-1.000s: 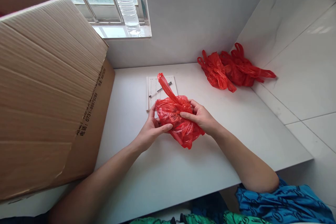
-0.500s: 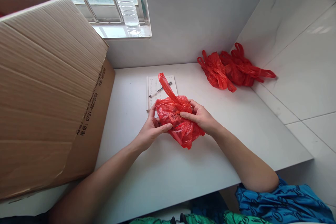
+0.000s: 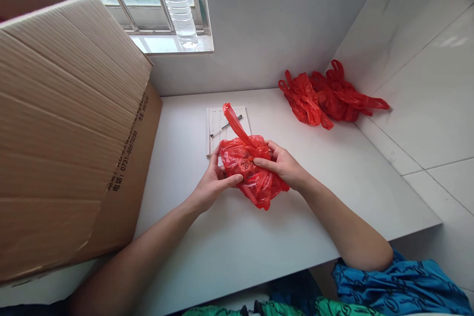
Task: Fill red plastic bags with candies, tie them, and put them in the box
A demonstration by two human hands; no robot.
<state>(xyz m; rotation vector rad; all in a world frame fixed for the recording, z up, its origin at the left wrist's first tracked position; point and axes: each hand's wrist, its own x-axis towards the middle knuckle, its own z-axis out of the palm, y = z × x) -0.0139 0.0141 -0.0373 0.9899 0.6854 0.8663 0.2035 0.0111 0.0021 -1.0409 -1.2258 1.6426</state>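
The person's left hand (image 3: 214,182) and right hand (image 3: 284,165) are holding one crumpled, bright red, translucent plastic bag (image 3: 259,186) between them, each curling around a side with its thumb pressing on the upper face, where a round black-printed mark (image 3: 245,164) is showing beside the right thumb. The bag is sitting over the white flat tabletop (image 3: 177,158); whether it is touching it, I cannot tell. Its twisted red handle loop (image 3: 237,123) is pointing away from the person and toward the left hand's side, while the bag's narrow lower corner is pointing back toward the person, so the long axis is slanting from far left to near right between the hands. Compared with a second ago, hands and bag are keeping practically the same pose. Just beyond the left hand, a white printed paper pad (image 3: 217,121) is lying under a slim black-and-clear pen (image 3: 221,130). Farther out beyond the right hand, a heap of crumpled red plastic bags (image 3: 326,101) is resting; left of the left hand, a large brown cardboard box (image 3: 74,133) is standing.
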